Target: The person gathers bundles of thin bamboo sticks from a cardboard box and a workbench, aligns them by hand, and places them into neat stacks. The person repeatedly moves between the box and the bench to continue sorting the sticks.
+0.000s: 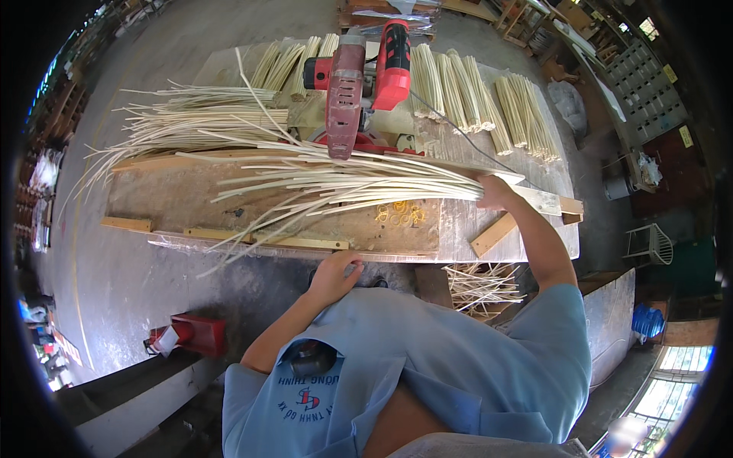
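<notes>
My right hand (495,192) is closed around one end of a bundle of thin pale canes (351,179). Their loose ends fan out to the left across the wooden board (160,191), some hanging over its near edge. Just beyond the bundle stands a red miter saw (345,99), its dusty guard close above the canes. At the board's near edge, in front of my body, my left hand (334,276) holds nothing, with its fingers loosely bent and the thumb apart. Yellow rubber bands (401,214) lie on the board between my hands.
More loose canes (198,114) lie at the far left of the table. Several tied bundles (458,88) rest behind the saw and to its right. A cable (473,141) runs across the tabletop. Cut offcuts (481,286) fill a box below the near edge.
</notes>
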